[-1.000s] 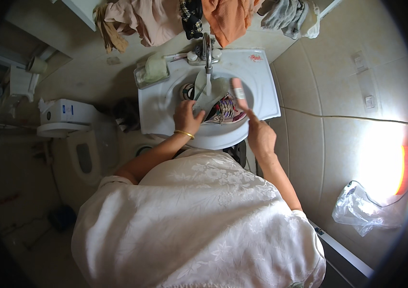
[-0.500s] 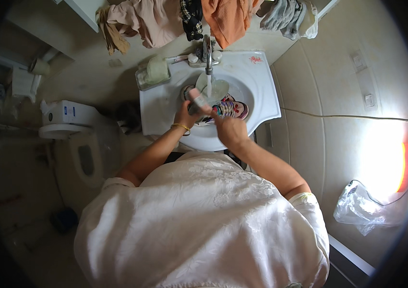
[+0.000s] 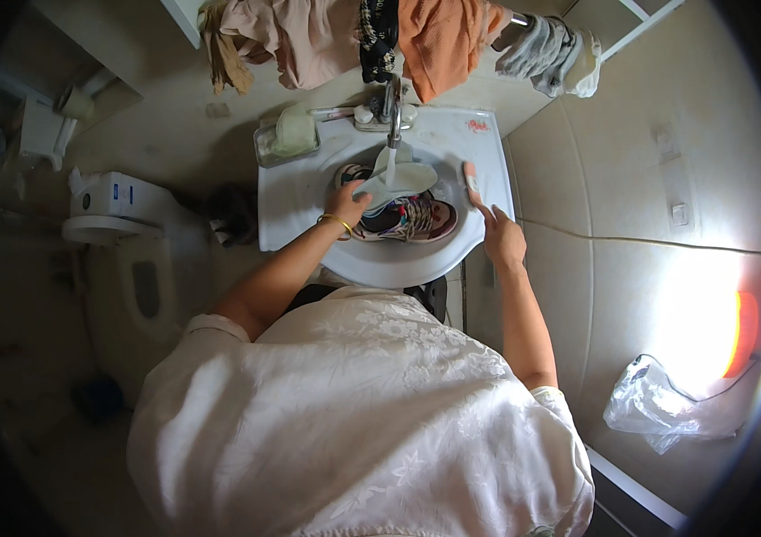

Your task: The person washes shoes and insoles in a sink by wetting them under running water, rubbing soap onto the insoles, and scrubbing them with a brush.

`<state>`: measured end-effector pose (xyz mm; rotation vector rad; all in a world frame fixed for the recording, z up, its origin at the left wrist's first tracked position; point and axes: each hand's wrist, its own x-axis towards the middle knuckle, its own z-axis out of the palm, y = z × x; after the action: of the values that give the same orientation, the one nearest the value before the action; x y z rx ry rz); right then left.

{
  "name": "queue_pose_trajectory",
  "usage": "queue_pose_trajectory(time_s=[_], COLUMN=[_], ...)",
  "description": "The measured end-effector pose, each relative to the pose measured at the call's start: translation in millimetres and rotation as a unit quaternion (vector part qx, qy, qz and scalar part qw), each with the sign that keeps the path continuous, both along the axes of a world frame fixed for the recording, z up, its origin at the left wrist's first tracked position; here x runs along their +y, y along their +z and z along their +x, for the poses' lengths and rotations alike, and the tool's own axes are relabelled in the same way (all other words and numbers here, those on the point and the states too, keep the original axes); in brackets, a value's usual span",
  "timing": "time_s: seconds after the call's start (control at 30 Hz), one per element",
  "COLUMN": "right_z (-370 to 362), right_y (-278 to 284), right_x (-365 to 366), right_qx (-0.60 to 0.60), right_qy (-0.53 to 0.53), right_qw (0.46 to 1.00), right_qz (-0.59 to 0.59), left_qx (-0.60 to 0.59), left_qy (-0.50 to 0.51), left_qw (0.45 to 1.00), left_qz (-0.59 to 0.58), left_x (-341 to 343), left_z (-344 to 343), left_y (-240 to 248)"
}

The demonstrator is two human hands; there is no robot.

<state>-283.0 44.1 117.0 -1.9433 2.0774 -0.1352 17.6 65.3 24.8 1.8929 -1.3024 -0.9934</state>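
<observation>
Left hand [image 3: 345, 208] grip closed on white insole [image 3: 396, 182] under tap, right hand [image 3: 499, 234] gripping pink brush [image 3: 470, 176], shoe [image 3: 407, 219] half hidden

I see a pale insole [image 3: 396, 180] held flat under the running tap, over a multicoloured laced shoe [image 3: 407, 219] lying in the basin; a pink brush [image 3: 470, 178] sticks up at the rim.

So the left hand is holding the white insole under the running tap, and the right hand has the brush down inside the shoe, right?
Not quite. The left hand does hold the white insole under the running tap, but the right hand holds the brush over the sink's rim, to the right of the shoe, not inside it. The head view shows this.
</observation>
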Motion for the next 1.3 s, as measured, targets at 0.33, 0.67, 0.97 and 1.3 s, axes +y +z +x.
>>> queue_pose_trajectory(time_s=[0.33,0.67,0.97,1.3], right_z=[-13,15,109,173], right_y=[-49,-55,-84,-108], right_x=[-36,-99,-176,-228], right_qx=[0.021,0.218,-0.132,-0.151], right_qy=[-0.009,0.092,0.242,0.395], right_qw=[0.997,0.961,0.961,0.892], right_qz=[-0.067,-0.140,-0.019,-0.160], left_qx=[-0.171,0.007,-0.110,-0.196], left_qy=[0.001,0.004,0.189,0.225], left_qw=[0.973,0.996,0.968,0.932], left_qz=[-0.154,-0.091,-0.127,-0.209], left_x=[8,23,13,-42], left_z=[5,28,110,183], left_y=[-2,-6,-15,-26])
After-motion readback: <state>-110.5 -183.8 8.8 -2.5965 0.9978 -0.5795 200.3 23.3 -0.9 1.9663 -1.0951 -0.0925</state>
